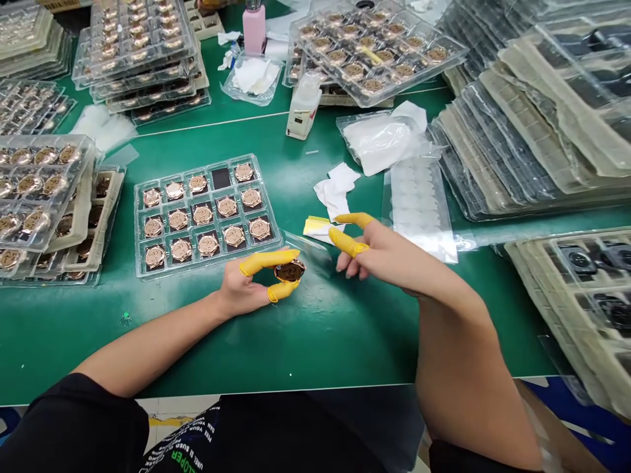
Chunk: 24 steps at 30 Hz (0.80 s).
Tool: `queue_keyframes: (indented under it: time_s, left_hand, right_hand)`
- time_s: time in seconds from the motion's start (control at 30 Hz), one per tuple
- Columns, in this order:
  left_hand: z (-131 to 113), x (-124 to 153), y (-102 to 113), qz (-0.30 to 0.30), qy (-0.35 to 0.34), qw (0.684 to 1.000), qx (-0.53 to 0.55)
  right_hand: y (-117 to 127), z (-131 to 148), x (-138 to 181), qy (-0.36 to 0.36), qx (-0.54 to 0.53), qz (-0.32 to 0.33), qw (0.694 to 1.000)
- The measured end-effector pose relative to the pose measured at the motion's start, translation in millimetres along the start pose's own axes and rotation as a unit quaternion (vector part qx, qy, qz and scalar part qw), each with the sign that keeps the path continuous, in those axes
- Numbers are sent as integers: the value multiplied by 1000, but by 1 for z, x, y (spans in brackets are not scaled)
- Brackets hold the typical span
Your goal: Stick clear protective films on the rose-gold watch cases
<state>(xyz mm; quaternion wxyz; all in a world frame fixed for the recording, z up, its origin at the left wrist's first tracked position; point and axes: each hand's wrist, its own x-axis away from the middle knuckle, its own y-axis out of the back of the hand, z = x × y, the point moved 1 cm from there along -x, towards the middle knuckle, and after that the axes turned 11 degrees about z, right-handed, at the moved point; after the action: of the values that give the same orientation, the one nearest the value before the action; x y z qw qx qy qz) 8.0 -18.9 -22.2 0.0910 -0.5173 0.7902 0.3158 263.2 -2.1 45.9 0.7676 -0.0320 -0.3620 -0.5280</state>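
Observation:
Between the yellow-cotted thumb and forefinger of my left hand is a round watch case, its dark engraved back turned up. My right hand, also with yellow finger cots, hovers to the right with its fingers apart and nothing visible in them. Just beyond its fingertips lies a folded yellow and white cloth, with crumpled white tissue behind. A clear tray of rose-gold watch cases sits at the left behind my left hand; one pocket in its back row shows only a dark liner.
Stacked trays of watch cases stand at left and back left. Tall stacks of trays line the right. A white bottle, a pink bottle, a bag of white wipes and a clear sheet of stickers lie on the green table.

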Motion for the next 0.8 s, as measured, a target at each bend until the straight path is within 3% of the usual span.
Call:
queue_keyframes:
  time_s: [0.07, 0.13, 0.23, 0.33, 0.4, 0.5, 0.6, 0.7, 0.8]
  left_hand:
    - [-1, 0, 0, 18, -18, 1000, 1]
    - [-2, -2, 1, 39, -10, 999, 26]
    - [-5, -8, 3, 52, 78, 993, 76]
    - [-6, -12, 5, 39, 158, 979, 119]
    - [-7, -13, 6, 15, 169, 978, 119]
    - [-6, -10, 5, -37, 115, 988, 91]
    - [-3, -8, 3, -60, 10, 996, 62]
    - [0, -9, 1, -46, -47, 997, 49]
    - [2, -11, 3, -33, -9, 996, 79]
  right_hand:
    - [-5, 3, 1, 34, -87, 42, 995]
    - [-11, 8, 0, 126, -147, 6, 981]
    - [-19, 10, -4, 209, -178, -44, 961]
    - [-23, 6, -9, 189, -173, -61, 965]
    - [-22, 3, -12, 142, -124, -96, 977]
    - [-21, 2, -12, 88, -70, -100, 989]
    - [-22, 8, -9, 75, -132, -7, 988]
    - [-26, 15, -7, 139, -225, 23, 964]
    - [-28, 15, -10, 222, -285, -48, 931]
